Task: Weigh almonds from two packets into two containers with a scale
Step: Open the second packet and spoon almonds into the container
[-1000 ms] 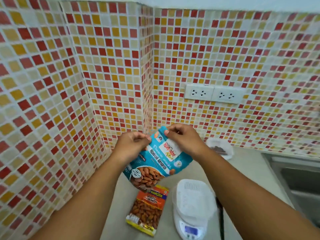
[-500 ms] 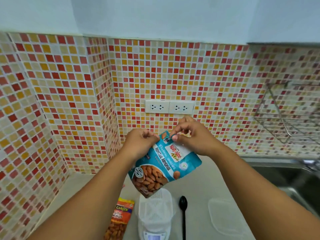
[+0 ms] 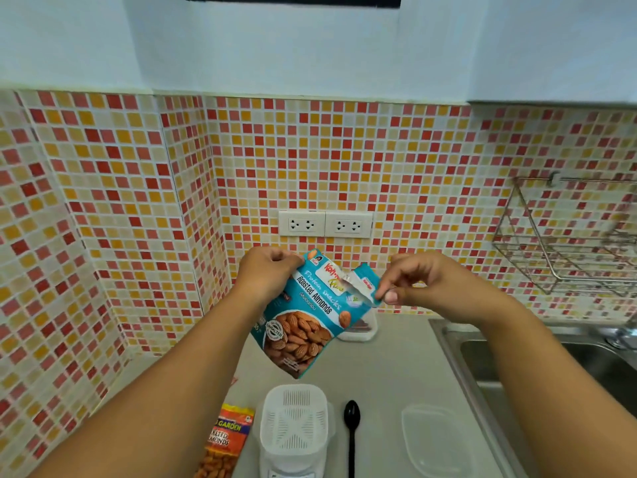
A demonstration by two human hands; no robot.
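Observation:
My left hand [image 3: 267,277] pinches the top left corner of a blue roasted-almonds packet [image 3: 303,326] held up above the counter. My right hand [image 3: 418,282] grips the torn top strip [image 3: 362,288], which has peeled away to the right. Below, a white slotted container [image 3: 293,420] rests on the white scale [image 3: 287,469]. An orange salted-almonds packet [image 3: 225,443] lies to its left. A clear container with dark contents [image 3: 358,331] stands behind the blue packet, mostly hidden by it.
A black spoon [image 3: 351,432] lies to the right of the scale, and a clear lid [image 3: 434,439] lies further right. A steel sink [image 3: 551,367] fills the right side. A wire rack [image 3: 565,250] and wall sockets [image 3: 325,224] are on the tiled wall.
The blue packet's top strip has been torn open, with my right hand pulling it off to the right. The camera has tilted upward and turned right.

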